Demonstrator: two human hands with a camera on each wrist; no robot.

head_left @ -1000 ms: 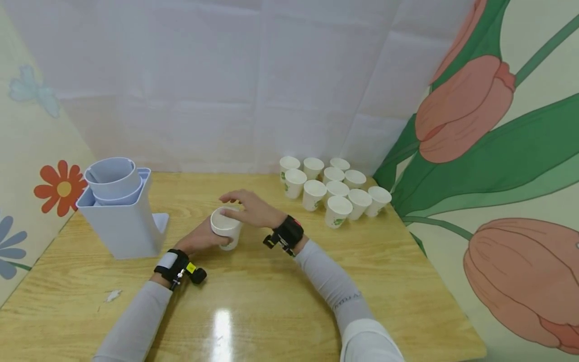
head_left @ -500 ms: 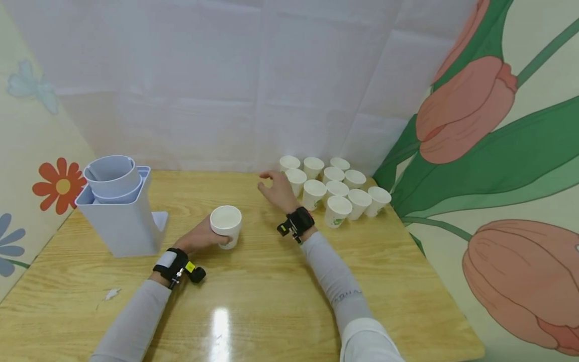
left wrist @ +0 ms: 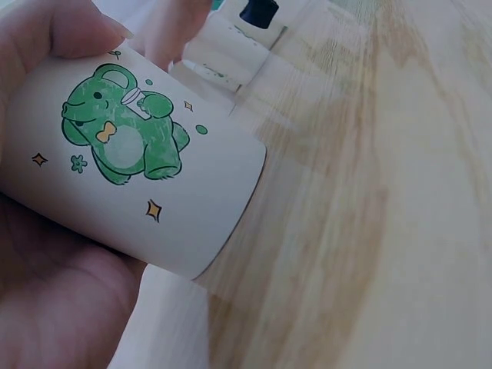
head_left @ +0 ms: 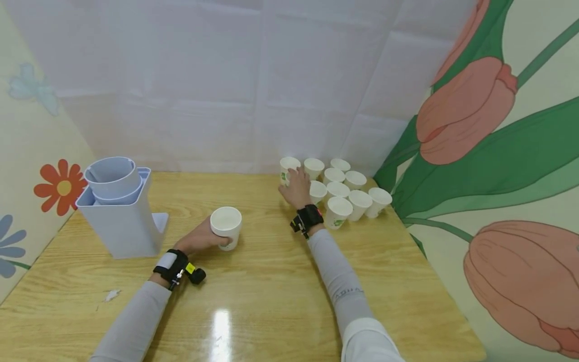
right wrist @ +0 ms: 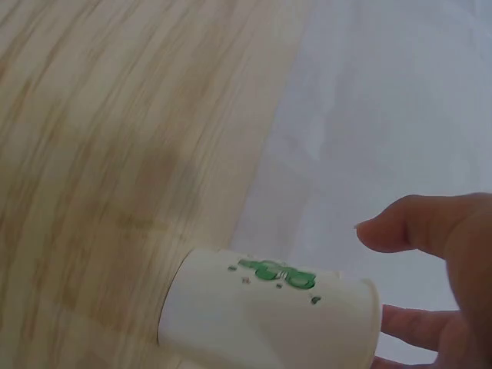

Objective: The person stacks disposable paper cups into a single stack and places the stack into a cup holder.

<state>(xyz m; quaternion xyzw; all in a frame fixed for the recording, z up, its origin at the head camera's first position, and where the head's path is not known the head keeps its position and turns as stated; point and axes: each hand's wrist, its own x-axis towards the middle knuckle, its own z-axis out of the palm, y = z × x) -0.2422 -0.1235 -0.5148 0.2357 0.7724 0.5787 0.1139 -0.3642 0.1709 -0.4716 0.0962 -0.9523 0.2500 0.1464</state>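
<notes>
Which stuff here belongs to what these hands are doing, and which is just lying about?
Likely part of the job:
Paper cup with a green cartoon animal, held by the left hand
Clustered paper cups, the right hand at their left edge

Apparently just lying about:
Square lavender bin, untouched
Round lavender containers partly inside it
Small white scrap or patch on the table

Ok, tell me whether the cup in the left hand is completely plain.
No, the left wrist view shows a green cartoon animal on the cup that the left hand holds.
</notes>
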